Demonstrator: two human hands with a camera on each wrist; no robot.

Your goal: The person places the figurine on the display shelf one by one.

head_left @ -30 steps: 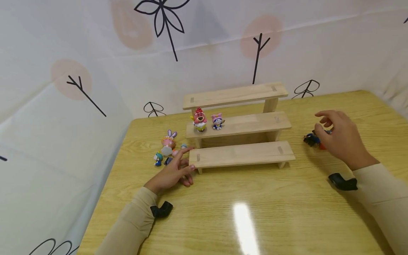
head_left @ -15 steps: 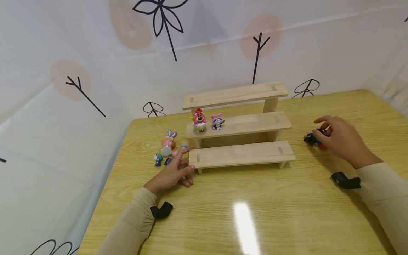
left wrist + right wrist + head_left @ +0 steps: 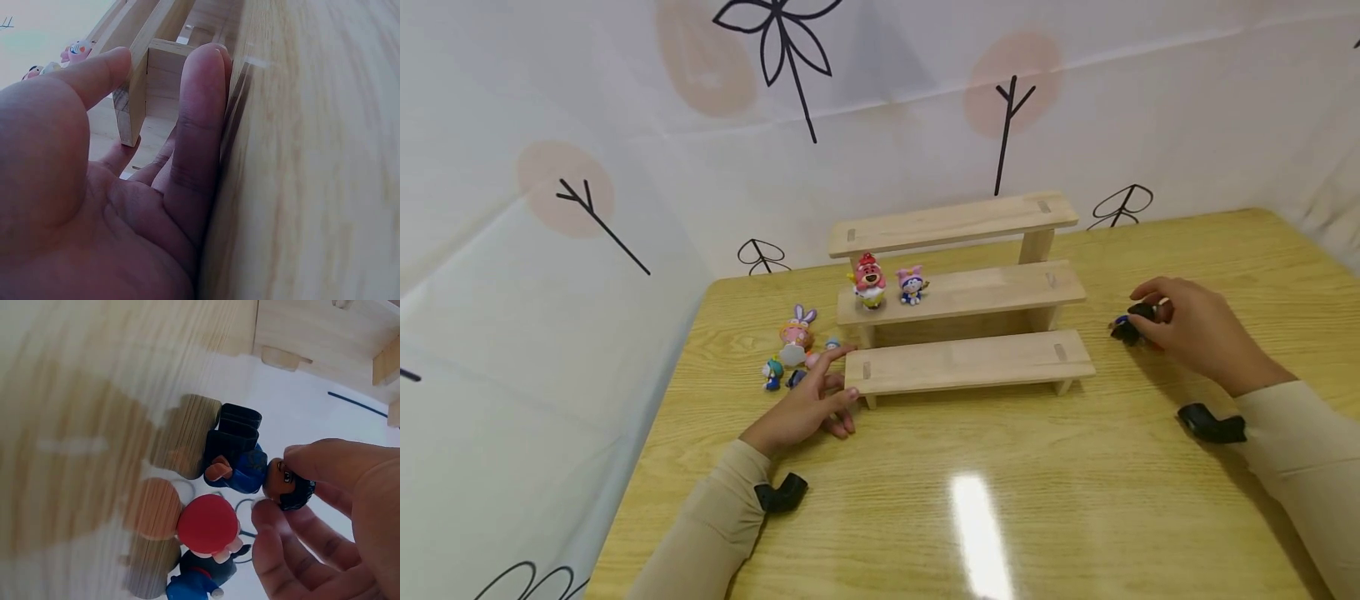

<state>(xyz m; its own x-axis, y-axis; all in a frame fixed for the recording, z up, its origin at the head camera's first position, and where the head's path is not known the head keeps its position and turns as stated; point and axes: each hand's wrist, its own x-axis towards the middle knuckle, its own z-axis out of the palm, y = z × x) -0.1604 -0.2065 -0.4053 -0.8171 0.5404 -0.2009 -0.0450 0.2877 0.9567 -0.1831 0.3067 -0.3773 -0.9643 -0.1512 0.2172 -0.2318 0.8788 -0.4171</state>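
A three-tier wooden display shelf (image 3: 966,367) stands mid-table. My left hand (image 3: 805,408) holds the left end of its lowest step, thumb at the front corner and index finger at the rear one; the left wrist view shows the board's end (image 3: 129,115) between them. At the right, my right hand (image 3: 1198,333) pinches the black-haired head of a small toy figure (image 3: 240,459) between thumb and fingers. The figure has a blue top and dark legs, tilted low over the table. Beside it lies a second figure with a red cap (image 3: 207,524), mostly hidden in the head view.
On the middle step stand a pink bear figurine (image 3: 869,283) and a small pink-hooded figurine (image 3: 912,287). Left of the shelf sit a rabbit-eared figurine (image 3: 796,333), a teal-hatted one (image 3: 772,373) and others partly behind my left hand. A patterned cloth (image 3: 895,125) hangs behind the table.
My right hand has come down onto the black-haired figure, its thumb and fingers closing on the head. The left hand and the shelf have stayed in place.
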